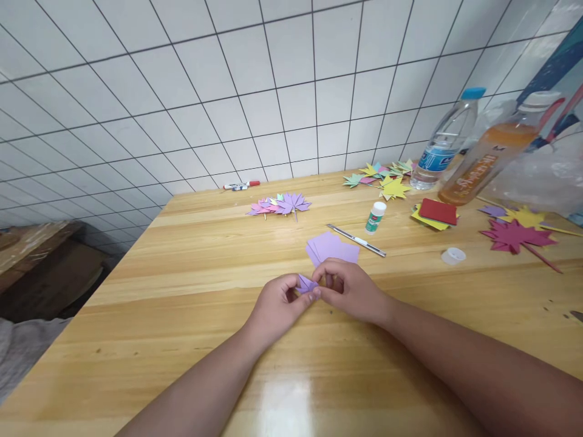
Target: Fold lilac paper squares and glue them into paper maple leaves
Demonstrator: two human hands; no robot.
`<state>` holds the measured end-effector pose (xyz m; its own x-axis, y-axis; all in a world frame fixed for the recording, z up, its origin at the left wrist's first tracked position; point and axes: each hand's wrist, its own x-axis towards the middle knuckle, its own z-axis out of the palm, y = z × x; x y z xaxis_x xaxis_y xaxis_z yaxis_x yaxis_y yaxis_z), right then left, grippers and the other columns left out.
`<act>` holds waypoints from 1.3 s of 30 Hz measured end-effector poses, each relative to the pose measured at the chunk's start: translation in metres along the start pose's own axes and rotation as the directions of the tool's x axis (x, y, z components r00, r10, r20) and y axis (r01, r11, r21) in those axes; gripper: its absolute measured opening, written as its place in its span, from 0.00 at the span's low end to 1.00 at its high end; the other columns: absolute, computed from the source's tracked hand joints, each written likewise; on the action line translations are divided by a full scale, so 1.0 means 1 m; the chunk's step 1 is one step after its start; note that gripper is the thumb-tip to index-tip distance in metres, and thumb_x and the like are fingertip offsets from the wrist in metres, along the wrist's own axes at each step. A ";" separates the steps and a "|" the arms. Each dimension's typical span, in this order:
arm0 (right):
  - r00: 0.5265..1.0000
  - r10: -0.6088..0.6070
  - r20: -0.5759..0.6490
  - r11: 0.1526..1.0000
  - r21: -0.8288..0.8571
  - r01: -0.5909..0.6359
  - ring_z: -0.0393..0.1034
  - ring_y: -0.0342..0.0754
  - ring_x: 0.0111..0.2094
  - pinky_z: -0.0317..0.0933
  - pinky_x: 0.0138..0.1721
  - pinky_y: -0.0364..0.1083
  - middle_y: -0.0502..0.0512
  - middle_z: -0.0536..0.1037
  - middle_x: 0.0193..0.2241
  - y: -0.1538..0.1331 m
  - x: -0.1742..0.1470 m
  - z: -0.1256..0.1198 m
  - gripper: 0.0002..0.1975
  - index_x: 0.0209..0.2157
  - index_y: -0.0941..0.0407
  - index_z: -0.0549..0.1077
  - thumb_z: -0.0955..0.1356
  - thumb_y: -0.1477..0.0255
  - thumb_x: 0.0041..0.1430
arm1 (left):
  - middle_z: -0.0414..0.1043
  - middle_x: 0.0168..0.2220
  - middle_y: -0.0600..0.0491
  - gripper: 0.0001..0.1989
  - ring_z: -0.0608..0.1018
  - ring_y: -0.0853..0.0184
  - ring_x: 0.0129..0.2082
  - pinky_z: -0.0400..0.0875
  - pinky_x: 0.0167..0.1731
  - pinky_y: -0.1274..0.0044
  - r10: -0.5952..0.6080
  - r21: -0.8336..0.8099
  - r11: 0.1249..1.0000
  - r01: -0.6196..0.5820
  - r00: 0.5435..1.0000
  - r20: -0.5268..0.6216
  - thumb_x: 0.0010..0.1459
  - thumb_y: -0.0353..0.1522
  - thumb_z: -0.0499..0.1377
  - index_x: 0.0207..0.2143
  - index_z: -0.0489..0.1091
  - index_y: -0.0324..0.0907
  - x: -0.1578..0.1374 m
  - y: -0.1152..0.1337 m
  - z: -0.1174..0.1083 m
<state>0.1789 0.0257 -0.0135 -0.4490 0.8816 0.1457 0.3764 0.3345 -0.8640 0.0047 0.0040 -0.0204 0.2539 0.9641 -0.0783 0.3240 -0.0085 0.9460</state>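
A small folded piece of purple paper (306, 283) is pinched between both hands above the wooden table. My left hand (281, 301) grips its left and lower side with thumb and fingers. On the right, my right hand (348, 290) pinches the paper's right edge, its fingertips touching the left thumb. The fingers cover part of the folds. Just beyond the right hand lie several flat purple paper sheets (331, 246), overlapping. A slim utility knife (356, 240) rests beside them, and a white-capped glue stick (375, 218) stands upright behind it.
Paper maple leaves (294, 203) lie behind my hands, with more paper leaves (394, 188) near the wall. Red and yellow paper squares (437, 212), a clear cap (453, 255), a red leaf (517, 235), a water bottle (444, 145) and an orange drink bottle (496, 152) are on the right. Markers (241, 185) lie at the back.
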 end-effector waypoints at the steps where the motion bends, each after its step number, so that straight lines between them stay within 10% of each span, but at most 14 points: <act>1: 1.000 0.001 0.000 1.000 -0.007 -0.001 0.57 0.39 0.23 0.52 0.23 0.39 0.47 0.66 0.23 0.001 0.001 0.000 0.03 0.29 0.56 0.71 0.67 0.74 0.49 | 0.74 0.31 0.51 0.11 0.74 0.67 0.30 0.67 0.30 0.79 0.008 0.013 1.000 -0.008 1.000 0.003 0.51 0.38 0.59 0.32 0.71 0.39 0.000 -0.001 0.001; 9: 0.987 0.150 0.062 0.930 0.330 -0.162 0.63 0.41 0.24 0.57 0.26 0.40 0.49 0.71 0.21 0.006 0.005 -0.001 0.09 0.24 0.58 0.69 0.69 0.67 0.48 | 0.75 0.28 0.52 0.07 0.75 0.68 0.29 0.66 0.30 0.79 -0.031 -0.085 0.996 0.033 0.999 0.017 0.52 0.35 0.58 0.31 0.68 0.39 -0.002 0.006 0.003; 24: 0.986 0.160 0.050 0.845 0.510 -0.163 0.66 0.43 0.26 0.60 0.29 0.43 0.50 0.73 0.22 0.006 0.006 -0.004 0.10 0.24 0.59 0.72 0.70 0.66 0.47 | 0.73 0.25 0.53 0.08 0.71 0.71 0.23 0.61 0.23 0.82 -0.027 0.045 0.999 0.022 0.994 0.104 0.52 0.35 0.57 0.33 0.69 0.40 -0.005 0.004 0.002; 39: 0.986 0.164 -0.030 0.864 0.486 -0.129 0.66 0.42 0.26 0.61 0.30 0.42 0.49 0.72 0.22 0.008 0.008 -0.003 0.13 0.25 0.59 0.70 0.70 0.63 0.47 | 0.72 0.26 0.53 0.08 0.72 0.71 0.26 0.63 0.26 0.81 0.004 -0.044 0.999 -0.006 0.999 -0.049 0.50 0.33 0.59 0.32 0.67 0.39 -0.002 0.004 0.003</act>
<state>0.1808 0.0367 -0.0174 -0.3564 0.9342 0.0164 -0.0110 0.0133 -0.9999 0.0078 0.0012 -0.0172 0.2100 0.9759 -0.0591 0.2824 -0.0027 0.9593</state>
